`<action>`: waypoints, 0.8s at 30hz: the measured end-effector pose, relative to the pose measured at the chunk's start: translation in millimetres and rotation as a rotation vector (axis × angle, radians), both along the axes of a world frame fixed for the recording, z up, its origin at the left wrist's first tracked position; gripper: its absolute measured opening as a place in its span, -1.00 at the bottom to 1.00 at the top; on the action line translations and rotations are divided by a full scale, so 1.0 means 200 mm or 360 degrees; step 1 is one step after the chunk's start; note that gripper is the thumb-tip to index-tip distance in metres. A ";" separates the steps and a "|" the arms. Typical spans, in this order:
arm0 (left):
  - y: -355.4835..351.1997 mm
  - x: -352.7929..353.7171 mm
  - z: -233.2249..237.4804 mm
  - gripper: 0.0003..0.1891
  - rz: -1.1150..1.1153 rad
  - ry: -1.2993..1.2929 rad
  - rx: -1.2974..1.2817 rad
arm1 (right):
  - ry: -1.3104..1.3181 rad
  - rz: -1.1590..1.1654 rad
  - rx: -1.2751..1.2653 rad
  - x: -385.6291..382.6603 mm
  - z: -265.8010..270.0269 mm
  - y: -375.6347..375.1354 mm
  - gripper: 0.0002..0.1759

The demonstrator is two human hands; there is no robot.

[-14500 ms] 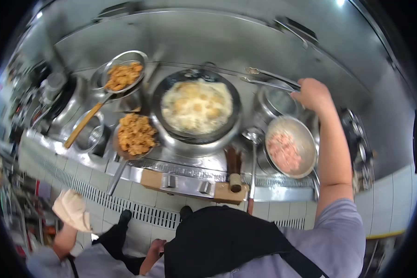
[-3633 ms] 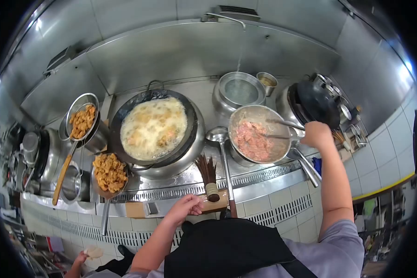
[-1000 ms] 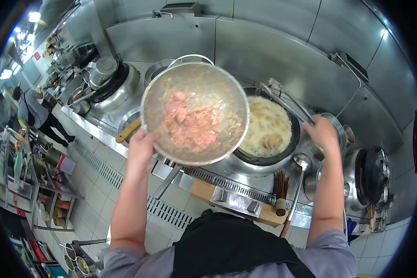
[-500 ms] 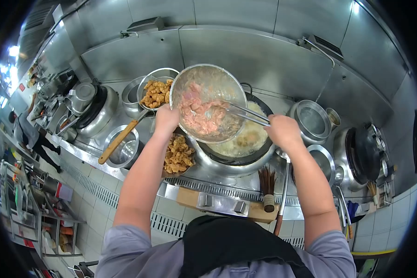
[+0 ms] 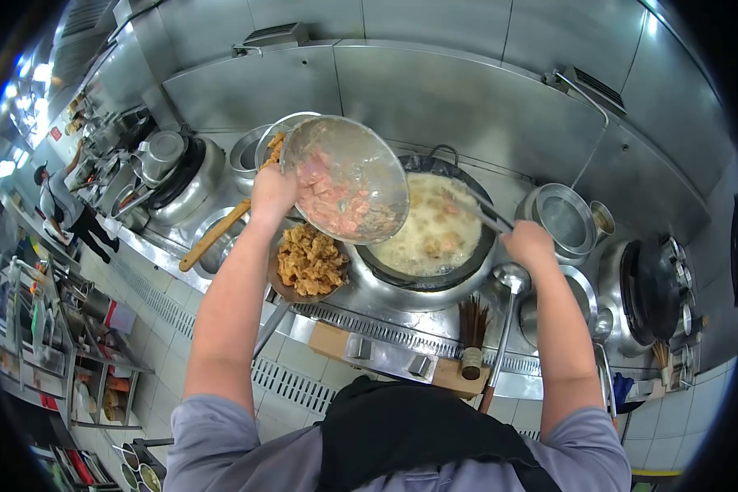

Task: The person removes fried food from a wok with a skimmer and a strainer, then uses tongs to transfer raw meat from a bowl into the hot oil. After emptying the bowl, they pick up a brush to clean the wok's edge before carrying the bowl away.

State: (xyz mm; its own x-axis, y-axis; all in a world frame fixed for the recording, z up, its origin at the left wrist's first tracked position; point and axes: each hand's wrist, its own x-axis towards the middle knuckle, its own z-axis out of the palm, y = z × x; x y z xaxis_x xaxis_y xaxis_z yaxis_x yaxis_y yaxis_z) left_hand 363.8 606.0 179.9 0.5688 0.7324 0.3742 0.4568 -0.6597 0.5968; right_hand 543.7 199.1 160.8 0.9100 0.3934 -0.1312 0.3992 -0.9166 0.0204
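Note:
My left hand [image 5: 274, 195] grips the rim of a metal mixing bowl [image 5: 365, 156], tilted beside the wok. Raw pink meat pieces [image 5: 328, 193] lie inside it. In my right hand [image 5: 530, 243] are metal tongs [image 5: 490, 215], their tips over the bubbling oil [image 5: 435, 205] with a piece of meat at them. The black wok [image 5: 476, 271] holds pale, foaming oil with browning pieces in it. Below the bowl, a strainer [image 5: 279, 283] is heaped with golden fried pieces [image 5: 310, 261]. More fried pieces sit in a second strainer, mostly hidden behind the bowl.
A wooden handle [image 5: 213, 236] juts out left of my left hand. A ladle [image 5: 512, 279] and a bamboo brush [image 5: 472, 336] lie on the counter's right front. Metal pots [image 5: 559, 221] stand right of the wok. Far left, another person [image 5: 74, 205] stands by the range.
The bowl has shifted left, uncovering more of the wok. The tongs have gone from the meat in the bowl to above the oil.

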 end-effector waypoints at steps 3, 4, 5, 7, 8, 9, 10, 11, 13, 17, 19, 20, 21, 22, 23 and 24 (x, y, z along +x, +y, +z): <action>-0.04 -0.03 0.01 -0.65 -0.0025 0.0042 -0.0089 | -0.0172 0.0022 0.0145 0.02 0.11 -0.04 -0.54; -0.07 -0.02 0.01 -0.66 -0.0084 -0.0034 -0.0125 | -0.0169 0.0027 0.0144 -0.02 0.17 -0.06 -0.54; -0.08 -0.01 0.03 -0.66 -0.0137 -0.0122 -0.0151 | -0.0243 0.0093 0.0195 -0.04 0.24 -0.07 -0.54; -0.17 -0.01 0.07 -0.67 -0.0150 -0.0104 -0.0033 | -0.0325 0.0182 0.0256 -0.11 0.39 -0.06 -0.54; -0.19 -0.02 0.08 -0.67 -0.0189 -0.0069 0.0070 | -0.0304 0.0283 0.0248 -0.18 0.47 -0.06 -0.53; -0.14 0.02 0.00 -0.67 -0.0248 -0.0123 0.0112 | -0.0279 0.0370 0.0238 -0.23 0.50 -0.05 -0.51; -0.15 0.03 0.00 -0.67 -0.0266 -0.0115 0.0109 | -0.0272 0.0352 0.0236 -0.26 0.47 -0.02 -0.51; -0.18 0.04 0.01 -0.68 -0.0322 -0.0109 0.0097 | -0.0341 0.0514 0.0262 -0.28 0.42 0.02 -0.52; -0.23 0.07 0.01 -0.68 -0.0402 -0.0116 0.0089 | -0.0396 0.0712 0.0258 -0.31 0.32 0.15 -0.55; -0.24 0.13 -0.04 -0.70 -0.0390 -0.0109 0.0090 | -0.0331 0.0560 0.0340 -0.26 0.13 0.35 -0.64; -0.22 0.12 -0.04 -0.69 -0.0346 -0.0085 0.0057 | -0.0362 0.0541 0.0299 -0.23 0.14 0.31 -0.66; -0.21 0.11 -0.03 -0.69 -0.0333 -0.0089 0.0051 | -0.0380 0.0514 0.0253 -0.22 0.16 0.28 -0.68; -0.21 0.09 -0.01 -0.69 -0.0301 -0.0094 0.0025 | -0.0366 0.0448 0.0226 -0.21 0.20 0.25 -0.68; -0.20 0.08 -0.01 -0.69 -0.0272 -0.0098 -0.0005 | -0.0414 0.0447 0.0240 -0.19 0.22 0.20 -0.67; -0.13 0.08 -0.05 -0.71 -0.0286 -0.0069 0.0011 | -0.0443 0.0407 0.0220 -0.17 0.25 0.17 -0.66; -0.10 0.07 -0.05 -0.71 -0.0280 -0.0073 0.0000 | -0.0478 0.0368 0.0203 -0.15 0.27 0.14 -0.66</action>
State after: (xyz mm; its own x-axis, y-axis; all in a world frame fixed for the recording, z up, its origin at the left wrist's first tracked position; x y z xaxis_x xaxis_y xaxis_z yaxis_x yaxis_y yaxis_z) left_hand 377.1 585.0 170.0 0.6706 0.6231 0.4026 0.3068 -0.7270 0.6143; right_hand 513.2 227.4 215.6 0.7861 0.5880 0.1906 0.5887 -0.8062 0.0596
